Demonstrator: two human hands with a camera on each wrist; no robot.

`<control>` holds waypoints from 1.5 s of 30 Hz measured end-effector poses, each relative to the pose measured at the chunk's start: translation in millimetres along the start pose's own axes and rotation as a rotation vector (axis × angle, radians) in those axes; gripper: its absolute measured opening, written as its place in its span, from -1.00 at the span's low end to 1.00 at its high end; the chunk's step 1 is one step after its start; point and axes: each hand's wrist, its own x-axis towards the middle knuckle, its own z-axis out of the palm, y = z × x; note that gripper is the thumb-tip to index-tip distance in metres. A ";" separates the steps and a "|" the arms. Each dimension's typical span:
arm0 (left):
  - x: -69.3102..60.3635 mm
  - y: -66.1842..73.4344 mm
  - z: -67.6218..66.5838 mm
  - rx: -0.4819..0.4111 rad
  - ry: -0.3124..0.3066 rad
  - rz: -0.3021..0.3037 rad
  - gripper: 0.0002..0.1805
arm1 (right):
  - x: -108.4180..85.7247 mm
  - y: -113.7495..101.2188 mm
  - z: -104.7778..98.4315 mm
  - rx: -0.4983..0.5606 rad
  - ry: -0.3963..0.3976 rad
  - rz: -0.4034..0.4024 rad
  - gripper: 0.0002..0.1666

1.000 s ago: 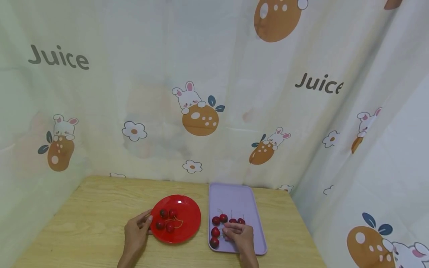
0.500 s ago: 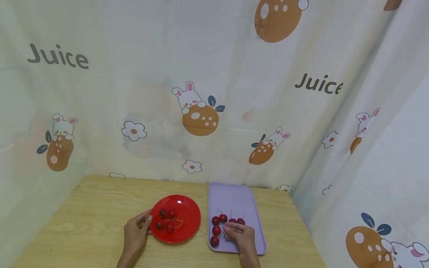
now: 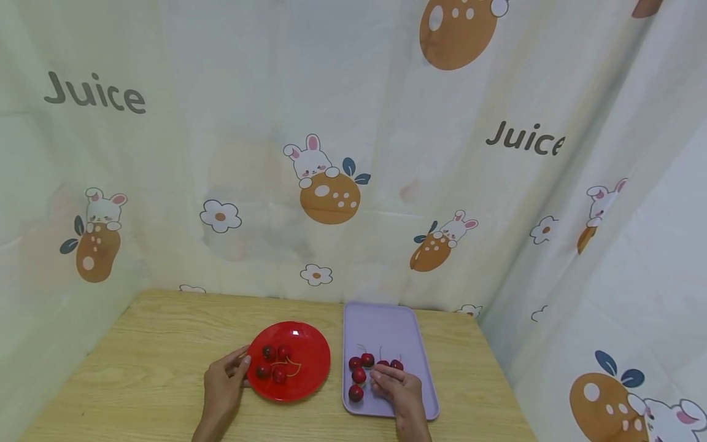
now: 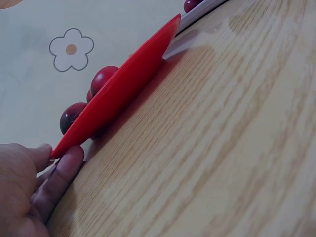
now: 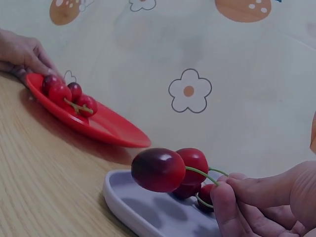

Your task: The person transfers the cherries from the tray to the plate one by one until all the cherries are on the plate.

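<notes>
My left hand [image 3: 222, 383] grips the left rim of a red plate [image 3: 312, 368], thumb above and fingers underneath, as the left wrist view [image 4: 29, 187] shows. Several dark red cherries [image 3: 280, 374] with joined stems lie on the plate's left half. Over the lilac tray [image 3: 381, 322], my right hand [image 3: 403, 390] pinches green stems between thumb and fingertips. Two cherries [image 5: 158, 170] hang from those stems, held above the tray in the right wrist view. Behind them, other cherries [image 3: 367, 360] lie in the tray, partly hidden by the right hand.
Plate and tray stand side by side on a light wooden table [image 3: 166, 344], a narrow strip of wood between them. A pale curtain [image 3: 265, 153] printed with rabbits, fruit and flowers closes off the back and sides.
My right hand has shifted slightly right, and the two pinched cherries have risen and moved a little right. The left hand and plate have stayed in place.
</notes>
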 end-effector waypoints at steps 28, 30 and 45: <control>0.8 -1.5 0.8 0.004 0.007 -0.024 -0.60 | -3.3 -4.8 6.0 0.104 -0.030 0.049 -0.71; 0.9 -1.3 0.7 0.002 0.006 -0.023 -0.60 | -3.5 -4.6 7.4 0.113 -0.033 0.048 -0.70; 1.0 -1.0 0.1 -0.019 0.006 0.002 -0.60 | -4.5 -5.8 20.8 0.127 -0.059 0.041 -0.62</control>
